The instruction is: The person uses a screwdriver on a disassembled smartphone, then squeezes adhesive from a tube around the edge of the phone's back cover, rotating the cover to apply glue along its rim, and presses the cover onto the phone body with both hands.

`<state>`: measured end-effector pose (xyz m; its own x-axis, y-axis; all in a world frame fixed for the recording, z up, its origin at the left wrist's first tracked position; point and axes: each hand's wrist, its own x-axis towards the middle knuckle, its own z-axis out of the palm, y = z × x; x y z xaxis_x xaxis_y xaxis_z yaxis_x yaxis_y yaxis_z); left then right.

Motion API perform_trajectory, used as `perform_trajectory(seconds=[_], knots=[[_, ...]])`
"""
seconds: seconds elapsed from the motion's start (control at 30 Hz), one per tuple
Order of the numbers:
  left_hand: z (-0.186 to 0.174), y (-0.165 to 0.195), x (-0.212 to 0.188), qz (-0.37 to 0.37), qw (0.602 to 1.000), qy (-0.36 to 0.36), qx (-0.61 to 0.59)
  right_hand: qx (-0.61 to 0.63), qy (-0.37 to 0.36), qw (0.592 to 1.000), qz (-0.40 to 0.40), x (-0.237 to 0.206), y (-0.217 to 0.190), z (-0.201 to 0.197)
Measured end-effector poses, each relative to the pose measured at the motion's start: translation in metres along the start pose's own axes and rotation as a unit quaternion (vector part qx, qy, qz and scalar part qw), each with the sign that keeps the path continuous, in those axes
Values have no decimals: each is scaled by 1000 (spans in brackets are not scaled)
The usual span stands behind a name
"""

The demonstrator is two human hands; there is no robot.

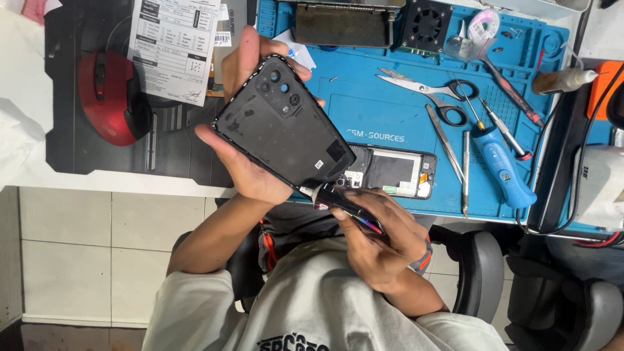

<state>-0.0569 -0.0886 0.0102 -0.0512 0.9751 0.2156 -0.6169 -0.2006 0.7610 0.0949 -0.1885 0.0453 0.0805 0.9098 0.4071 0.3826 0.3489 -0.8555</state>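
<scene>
Holding the black phone back cover (284, 130) in my left hand (244, 166), I have it lifted above the near edge of the blue work mat (364, 123), tilted, camera cut-outs toward the far side; my left fingers are clamped on it, thumb along its near-left edge and the others wrapped round the far edge; my right hand (380, 237) is closed on a dark tube with a pale nozzle (341, 201) — its tip touches the cover's near corner; just beyond that corner the opened phone body (390, 172) lies flat on the mat, close to the mat's near edge; toward the mat's right side sit black-handled scissors (429, 94), tweezers (446, 144) and a blue-handled tool (500, 162), all well apart from my hands; a small black fan (426, 25) stands at the mat's far edge; off the mat's left edge, on a dark pad (84, 153), rest a red mouse (107, 97) and a printed paper form (172, 45) — both untouched.
</scene>
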Motion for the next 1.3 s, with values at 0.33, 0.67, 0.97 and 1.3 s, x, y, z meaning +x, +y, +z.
perform_trajectory(seconds=[0.33,0.67,0.97,1.3], knots=[[-6,-2,7,52,996,12,-78,-4,-3,1000,22,-2,1,0],[-13,4,8,82,988,37,-123,-26,-2,999,33,-3,2,-1],[-21,6,16,144,978,37,-145,-29,0,999,35,-5,4,0],[-17,9,17,168,978,69,-98,-22,7,999,42,-7,6,0]])
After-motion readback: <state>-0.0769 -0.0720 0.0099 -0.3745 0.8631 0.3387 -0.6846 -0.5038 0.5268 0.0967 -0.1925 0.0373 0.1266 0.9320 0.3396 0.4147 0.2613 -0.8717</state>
